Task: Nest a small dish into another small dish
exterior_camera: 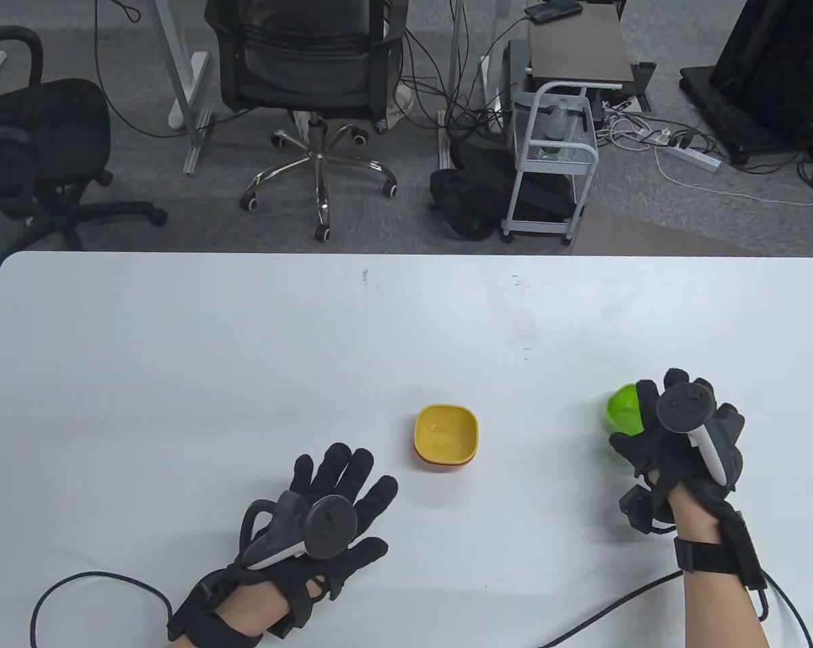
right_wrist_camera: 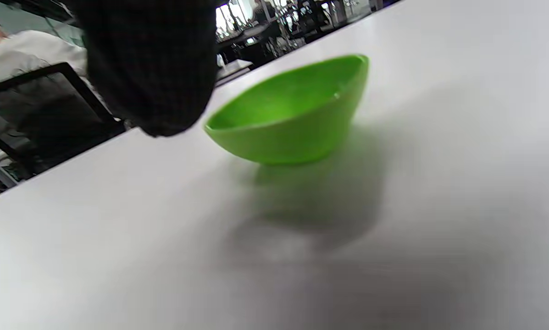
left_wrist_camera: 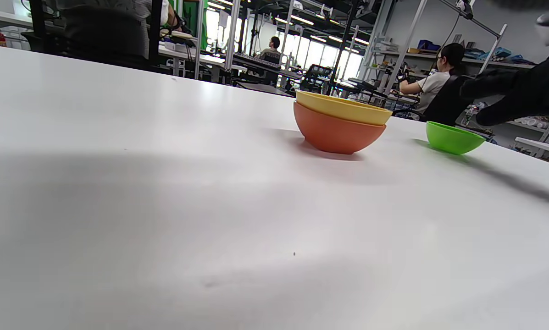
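A yellow small dish (exterior_camera: 446, 430) sits nested in an orange small dish (left_wrist_camera: 336, 133) at the middle of the white table (exterior_camera: 177, 371). A green small dish (exterior_camera: 623, 408) stands alone to the right, upright on the table. My right hand (exterior_camera: 676, 432) is over its near right side with fingers spread. In the right wrist view a fingertip (right_wrist_camera: 155, 68) hangs just above and beside the green dish (right_wrist_camera: 292, 114), apart from it. My left hand (exterior_camera: 342, 486) lies flat on the table, fingers spread, left of the stacked dishes and holding nothing.
The table's far edge runs across the table view, with office chairs (exterior_camera: 312, 67), a small cart (exterior_camera: 554, 135) and cables beyond it. Glove cables (exterior_camera: 75, 587) trail off the near edge.
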{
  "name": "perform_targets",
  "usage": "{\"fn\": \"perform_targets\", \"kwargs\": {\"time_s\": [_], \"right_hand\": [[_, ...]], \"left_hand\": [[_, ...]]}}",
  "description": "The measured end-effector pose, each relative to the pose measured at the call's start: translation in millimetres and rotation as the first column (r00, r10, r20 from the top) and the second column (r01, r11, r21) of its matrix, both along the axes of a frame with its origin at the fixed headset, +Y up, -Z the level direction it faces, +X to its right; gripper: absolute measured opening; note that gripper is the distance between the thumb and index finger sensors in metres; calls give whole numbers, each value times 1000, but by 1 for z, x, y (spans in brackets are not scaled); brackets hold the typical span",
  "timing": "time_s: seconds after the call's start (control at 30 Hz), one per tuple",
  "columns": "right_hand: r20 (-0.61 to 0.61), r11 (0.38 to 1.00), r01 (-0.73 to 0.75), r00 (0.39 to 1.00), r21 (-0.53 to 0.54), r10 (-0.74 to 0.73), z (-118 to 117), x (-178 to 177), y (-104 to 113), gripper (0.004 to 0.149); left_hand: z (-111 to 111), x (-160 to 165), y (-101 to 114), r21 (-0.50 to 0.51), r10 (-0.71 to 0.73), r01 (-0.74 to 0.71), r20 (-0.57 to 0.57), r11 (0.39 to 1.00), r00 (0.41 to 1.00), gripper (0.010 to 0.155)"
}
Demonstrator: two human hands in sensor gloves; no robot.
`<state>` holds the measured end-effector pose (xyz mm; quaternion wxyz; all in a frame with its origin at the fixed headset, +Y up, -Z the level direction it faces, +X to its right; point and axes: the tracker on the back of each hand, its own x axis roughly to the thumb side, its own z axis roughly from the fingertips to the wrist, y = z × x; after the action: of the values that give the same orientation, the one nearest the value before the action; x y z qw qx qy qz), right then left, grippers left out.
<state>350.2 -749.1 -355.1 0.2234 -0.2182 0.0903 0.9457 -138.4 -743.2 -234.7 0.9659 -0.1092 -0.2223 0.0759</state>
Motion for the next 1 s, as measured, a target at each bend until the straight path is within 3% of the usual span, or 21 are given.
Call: {"fn": "perform_targets", "kwargs": {"time_s": [0.13,0.4,0.47,0.63,0.8,1.0], "right_hand": [[24,995,2,1000,-101,0,-4,5,-19,86],[51,983,-34,998,-183,44,-10,6,-46,72],[63,990,-11,998,-143,20,-11,6,-45,65],[67,985,10,998,-173,2,-11,7,-47,59],[80,994,10,997,-108,-1,-11,7,-41,43],[103,999,43,994,-27,-40,-9,12,-36,41]], "left_hand": [[1,1,0,0,3,-3,2,1000,1000,76],[1,1,-1,-4,2,-2,-2,1000,1000,75],[1,1,-1,-6,0,0,-2,1000,1000,75],[0,1,-1,-2,3,-3,-3,1000,1000,75],[0,1,-1,6,7,-7,0,1000,1000,76],[0,0,-2,3,9,-9,-2,1000,1000,76]]}}
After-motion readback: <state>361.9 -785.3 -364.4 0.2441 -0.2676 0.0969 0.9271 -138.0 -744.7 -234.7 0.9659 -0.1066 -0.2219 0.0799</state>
